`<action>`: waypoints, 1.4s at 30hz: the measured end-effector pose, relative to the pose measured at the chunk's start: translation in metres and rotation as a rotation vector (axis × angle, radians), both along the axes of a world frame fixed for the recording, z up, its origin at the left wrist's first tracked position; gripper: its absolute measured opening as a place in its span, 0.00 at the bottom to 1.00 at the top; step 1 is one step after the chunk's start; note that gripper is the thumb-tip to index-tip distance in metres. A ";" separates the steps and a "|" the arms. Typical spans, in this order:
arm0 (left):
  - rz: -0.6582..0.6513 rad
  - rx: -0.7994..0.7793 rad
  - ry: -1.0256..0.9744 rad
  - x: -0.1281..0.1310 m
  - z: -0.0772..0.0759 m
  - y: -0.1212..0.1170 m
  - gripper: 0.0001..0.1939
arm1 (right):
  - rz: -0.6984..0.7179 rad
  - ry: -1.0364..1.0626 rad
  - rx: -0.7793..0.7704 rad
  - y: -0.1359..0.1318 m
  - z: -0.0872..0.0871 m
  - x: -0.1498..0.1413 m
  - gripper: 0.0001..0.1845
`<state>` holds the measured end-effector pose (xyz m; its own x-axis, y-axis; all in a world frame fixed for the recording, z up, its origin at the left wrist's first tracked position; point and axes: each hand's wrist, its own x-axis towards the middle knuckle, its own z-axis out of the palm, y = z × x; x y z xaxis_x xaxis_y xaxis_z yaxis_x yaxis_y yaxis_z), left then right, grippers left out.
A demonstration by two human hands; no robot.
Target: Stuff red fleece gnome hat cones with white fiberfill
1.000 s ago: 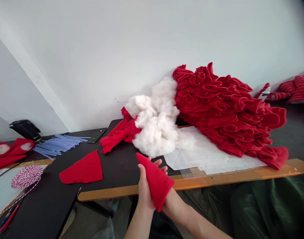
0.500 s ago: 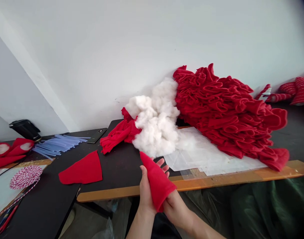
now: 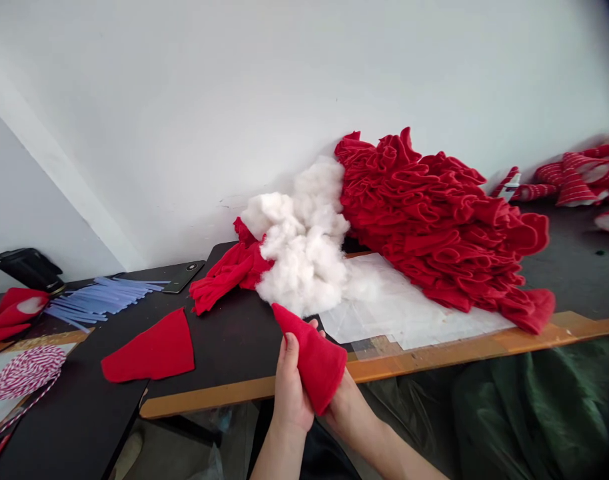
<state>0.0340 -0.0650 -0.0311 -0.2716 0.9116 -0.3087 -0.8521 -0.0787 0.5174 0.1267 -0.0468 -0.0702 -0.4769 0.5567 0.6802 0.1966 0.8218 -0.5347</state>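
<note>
Red felt cone (image 3: 312, 360) tightening between both hands

I'm seeing the left hand (image 3: 290, 390) and right hand (image 3: 347, 410) closing on it, below white stuffing (image 3: 302, 247) at frame centre.

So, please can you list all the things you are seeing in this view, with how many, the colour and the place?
felt cone: 1, red, between both hands
flat felt piece: 1, red, on the table
table: 1, black with wooden edge, under the items
ruffled felt pile: 1, red, against the wall
stuffing: 1 heap, white, beside the pile
crumpled fabric: 1, red, left of the stuffing
plastic sheets: several, clear, under the pile
sticks: many, pale blue, left
phone: 1, black, behind the sticks
twine coil: 1, red and white, front left
striped pieces: several, red and white, far right
left hand: 1, holding the cone
right hand: 1, under the cone
</note>
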 end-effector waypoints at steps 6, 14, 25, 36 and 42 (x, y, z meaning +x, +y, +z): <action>-0.002 0.109 0.066 0.011 -0.001 0.000 0.25 | 0.151 0.185 -0.437 0.001 0.021 0.001 0.17; 0.024 0.037 0.113 0.014 0.006 0.005 0.26 | -0.017 0.164 -0.086 0.008 -0.009 0.004 0.22; 0.062 -0.081 0.130 -0.002 -0.004 0.003 0.20 | 0.056 0.446 -0.519 0.001 0.023 -0.010 0.15; 0.261 -0.305 0.164 -0.018 0.000 0.025 0.06 | -0.238 -0.025 -0.112 0.073 0.030 0.055 0.15; -0.111 -0.135 0.297 0.008 0.029 0.058 0.13 | -0.320 -0.292 -0.094 0.186 0.007 0.085 0.16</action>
